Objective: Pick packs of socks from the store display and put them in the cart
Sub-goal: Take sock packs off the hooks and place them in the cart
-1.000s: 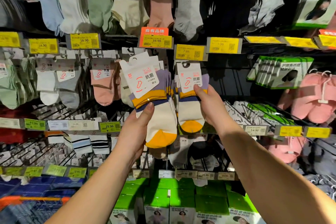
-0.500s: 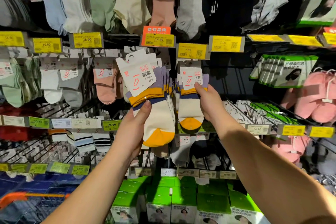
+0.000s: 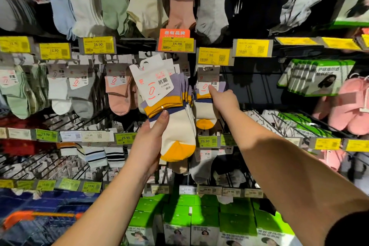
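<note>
Left hand (image 3: 148, 146) gripping freed sock packs (image 3: 169, 110); right hand (image 3: 223, 102) pinching hanging pack (image 3: 205, 106) on display hook. Light, soft, floppy; probably best taken near stiff card header.

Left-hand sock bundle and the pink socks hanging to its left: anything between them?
In the head view nothing whole lies between: the sock bundle overlaps the pink socks; only cream sock edges peek out at the seam.
</note>
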`<state>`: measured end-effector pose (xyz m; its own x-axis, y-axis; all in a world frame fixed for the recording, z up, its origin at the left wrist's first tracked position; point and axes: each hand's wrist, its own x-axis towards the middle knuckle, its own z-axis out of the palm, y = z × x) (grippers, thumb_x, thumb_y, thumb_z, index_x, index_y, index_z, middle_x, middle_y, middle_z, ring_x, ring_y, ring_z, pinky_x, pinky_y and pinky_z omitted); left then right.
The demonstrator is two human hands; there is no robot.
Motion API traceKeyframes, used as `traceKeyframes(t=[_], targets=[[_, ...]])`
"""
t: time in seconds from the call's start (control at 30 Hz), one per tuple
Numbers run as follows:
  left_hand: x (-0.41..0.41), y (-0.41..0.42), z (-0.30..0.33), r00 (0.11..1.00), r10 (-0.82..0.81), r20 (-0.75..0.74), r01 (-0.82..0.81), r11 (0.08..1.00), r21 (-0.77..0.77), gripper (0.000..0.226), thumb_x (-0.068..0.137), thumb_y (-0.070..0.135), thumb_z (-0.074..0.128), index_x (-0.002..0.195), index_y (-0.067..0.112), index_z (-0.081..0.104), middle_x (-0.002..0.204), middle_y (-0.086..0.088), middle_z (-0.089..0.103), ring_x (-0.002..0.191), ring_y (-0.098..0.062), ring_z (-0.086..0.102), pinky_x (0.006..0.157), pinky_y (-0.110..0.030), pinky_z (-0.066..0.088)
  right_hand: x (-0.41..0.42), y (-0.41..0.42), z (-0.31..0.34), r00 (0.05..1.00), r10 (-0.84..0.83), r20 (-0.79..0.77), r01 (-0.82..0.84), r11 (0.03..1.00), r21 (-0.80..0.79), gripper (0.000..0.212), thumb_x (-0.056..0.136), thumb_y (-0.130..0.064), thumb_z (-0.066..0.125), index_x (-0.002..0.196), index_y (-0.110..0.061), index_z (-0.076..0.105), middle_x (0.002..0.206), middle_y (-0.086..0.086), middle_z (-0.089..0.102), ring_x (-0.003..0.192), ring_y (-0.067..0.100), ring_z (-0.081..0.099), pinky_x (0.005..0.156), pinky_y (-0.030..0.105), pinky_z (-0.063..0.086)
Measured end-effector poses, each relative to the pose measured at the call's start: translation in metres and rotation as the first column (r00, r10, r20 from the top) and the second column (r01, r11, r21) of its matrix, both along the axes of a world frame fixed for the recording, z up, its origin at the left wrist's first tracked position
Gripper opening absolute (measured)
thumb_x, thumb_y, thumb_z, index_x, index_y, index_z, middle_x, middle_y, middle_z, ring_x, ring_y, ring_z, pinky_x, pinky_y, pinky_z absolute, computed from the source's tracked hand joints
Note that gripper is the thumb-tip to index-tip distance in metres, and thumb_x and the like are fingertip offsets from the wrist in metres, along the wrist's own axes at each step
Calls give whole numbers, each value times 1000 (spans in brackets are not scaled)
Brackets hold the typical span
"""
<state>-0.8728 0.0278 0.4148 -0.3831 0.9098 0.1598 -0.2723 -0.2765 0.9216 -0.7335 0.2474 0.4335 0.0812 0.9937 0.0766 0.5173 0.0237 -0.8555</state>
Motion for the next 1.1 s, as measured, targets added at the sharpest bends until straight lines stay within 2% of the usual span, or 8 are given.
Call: traceKeyframes(t=[0.13,0.23,0.47,0.6,0.73,0.83,0.9,1.1], targets=[[-1,-1,-1,1000,16,12,-16,1000,-1,67,77,60,77,133,27,61,127,6,70,123,-19,63,112,-51,42,2,2,-2,1000,-4,31,5,1000,-24,93,93,-70,44,151,0,27,150,21,44,133,40,48,97,43,43],[-6,1,-4,999,33,-24,-33,999,-14,80,62,70,76,130,32,62,130,9,68,126,-17,60,113,-50,40,8,-1,-6,999,5,45,-6,1000,21,91,92,-72,46,146,0,31,143,20,50,126,40,53,88,43,44],[-7,2,-9,998,29,-58,-30,999,-26,44,85,47,73,124,28,64,119,11,73,113,-9,67,105,-41,47,19,-50,-14,976,-31,-214,96,948,303,40,96,-50,58,110,-13,52,112,2,50,104,21,52,81,34,42],[-1,5,-10,998,14,-60,-16,1000,-27,46,89,41,63,131,23,62,123,4,72,117,-17,67,107,-45,48,12,-106,-7,914,247,-322,-123,925,361,21,103,-36,50,95,-20,59,85,-2,57,73,9,52,66,27,41],[8,7,-10,999,-28,-41,27,999,-16,33,101,26,56,132,16,61,118,-1,75,110,-18,71,91,-34,56,-2,-143,-2,833,441,-335,-295,865,405,30,104,-45,45,87,-25,59,77,-8,55,70,4,50,71,28,41],[11,7,-10,999,-40,-30,40,999,-6,30,100,23,56,129,15,62,115,-4,76,106,-20,72,83,-31,57,-5,-152,0,794,490,-360,-356,855,378,32,99,-55,46,89,-28,60,76,-18,59,75,3,53,79,30,43],[10,8,-11,999,-31,-31,31,1000,1,30,100,21,56,129,13,62,115,-5,75,104,-19,73,79,-28,58,-4,-153,1,794,498,-348,-377,853,360,32,92,-60,55,90,-29,60,78,-13,60,76,5,54,75,31,44],[9,11,-15,998,7,-67,-7,1000,2,36,93,25,69,127,15,64,119,-4,74,115,-19,68,101,-40,50,-6,-149,-5,809,459,-368,-370,883,289,34,89,-47,71,104,-20,56,89,-5,56,79,6,53,73,22,41]])
